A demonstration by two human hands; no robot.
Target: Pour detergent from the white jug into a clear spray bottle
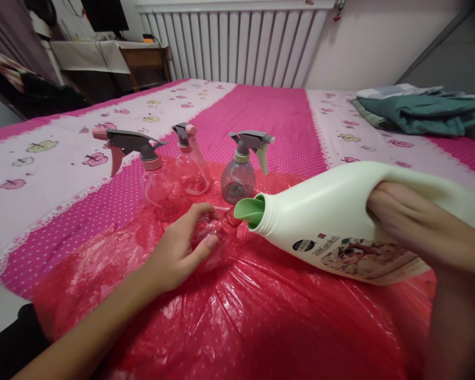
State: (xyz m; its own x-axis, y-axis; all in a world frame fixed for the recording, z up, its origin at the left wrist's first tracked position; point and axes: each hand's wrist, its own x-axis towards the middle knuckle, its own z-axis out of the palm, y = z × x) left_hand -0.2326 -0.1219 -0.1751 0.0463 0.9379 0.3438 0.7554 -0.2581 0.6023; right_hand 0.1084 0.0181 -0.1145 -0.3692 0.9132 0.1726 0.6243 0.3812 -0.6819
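Note:
My left hand (188,250) is wrapped round a clear pink spray bottle body (217,243), which has no spray head on it and leans to the right. My right hand (406,221) grips the handle of a large white jug (328,206), tipped on its side. The jug's green pouring spout (248,211) points left, right at the small bottle's mouth. Whether liquid is flowing cannot be made out. Behind my left hand stand a pink spray bottle (162,190), a second pink spray bottle (193,174) and a grey spray bottle (238,179), all with trigger heads on.
A red plastic sheet (237,327) lies crumpled over the pink patterned bed (269,121). Folded clothes (419,108) rest at the far right. A radiator (237,47) lines the back wall, with a desk (142,60) and a monitor (105,15) at the left.

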